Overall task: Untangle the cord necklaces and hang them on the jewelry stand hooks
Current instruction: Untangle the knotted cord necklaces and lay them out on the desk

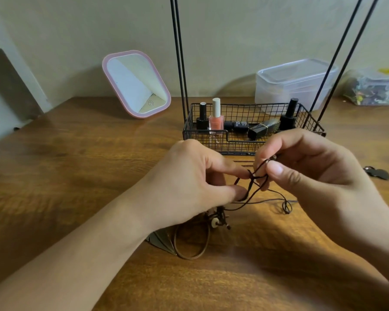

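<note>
I see both hands over the wooden table [76, 153], working one tangle of dark cords [254, 187] just in front of the wire basket [211, 140]. My left hand [189, 182] pinches the cords between thumb and forefinger at the knot; my right hand [305, 162] pinches the same strands from the 3 o'clock side, fingers curled round them. I cannot count the separate necklaces in the tangle. The loose strands trail down to 6 o'clock, where one white bead [215, 223] and one thicker brown loop [192, 243] lie on the table beneath my left wrist. A small cord loop [286, 207] lies at 4 o'clock of the knot. The basket forms the base of the stand, with four thin black rods [180, 63] rising out of view. Inside it I count four bottles: one pink [216, 122], two upright black, one black lying flat, plus one black tube. At 11 o'clock stands one pink-framed mirror [136, 84]; at 1 o'clock, one clear lidded box [294, 81]
</note>
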Demonstrator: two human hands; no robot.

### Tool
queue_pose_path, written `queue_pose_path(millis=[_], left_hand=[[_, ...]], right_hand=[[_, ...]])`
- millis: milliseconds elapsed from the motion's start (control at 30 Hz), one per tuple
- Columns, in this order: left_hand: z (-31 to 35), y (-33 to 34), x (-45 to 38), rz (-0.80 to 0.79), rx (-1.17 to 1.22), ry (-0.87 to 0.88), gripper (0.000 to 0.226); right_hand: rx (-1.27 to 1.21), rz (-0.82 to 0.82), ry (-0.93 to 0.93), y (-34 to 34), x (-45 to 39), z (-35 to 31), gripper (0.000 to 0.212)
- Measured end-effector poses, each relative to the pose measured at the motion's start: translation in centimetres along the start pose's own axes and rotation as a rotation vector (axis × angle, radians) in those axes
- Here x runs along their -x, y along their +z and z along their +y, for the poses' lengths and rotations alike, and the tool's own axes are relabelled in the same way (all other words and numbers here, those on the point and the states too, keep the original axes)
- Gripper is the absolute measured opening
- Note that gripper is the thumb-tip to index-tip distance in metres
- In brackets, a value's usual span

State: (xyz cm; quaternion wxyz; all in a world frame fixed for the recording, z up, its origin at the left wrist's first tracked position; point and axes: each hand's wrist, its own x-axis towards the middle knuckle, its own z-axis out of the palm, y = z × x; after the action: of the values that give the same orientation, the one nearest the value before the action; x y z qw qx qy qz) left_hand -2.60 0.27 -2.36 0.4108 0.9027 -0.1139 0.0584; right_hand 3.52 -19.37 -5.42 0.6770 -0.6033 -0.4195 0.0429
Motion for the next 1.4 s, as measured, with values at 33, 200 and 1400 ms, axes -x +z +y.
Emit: queue_pose_path(millis=[33, 200, 1400], left_hand=[[0.1, 0.1, 0.0, -0.002, -0.005, 0.005, 0.025], [0.0, 0.3, 0.2, 0.064, -0.029, 0.021, 0.032], [-0.2, 0.6, 0.1, 0.066, -0.208, 0.002, 0.047]], right_hand=[[-0.043, -0.023, 0.011, 0.0, 0.0, 0.0, 0.012], [-0.131, 0.015, 0.103, -0.7, -0.4, -0.6, 0.036], [-0.296, 0.248, 0.210, -4.0, -1.7, -1.9, 0.037]])
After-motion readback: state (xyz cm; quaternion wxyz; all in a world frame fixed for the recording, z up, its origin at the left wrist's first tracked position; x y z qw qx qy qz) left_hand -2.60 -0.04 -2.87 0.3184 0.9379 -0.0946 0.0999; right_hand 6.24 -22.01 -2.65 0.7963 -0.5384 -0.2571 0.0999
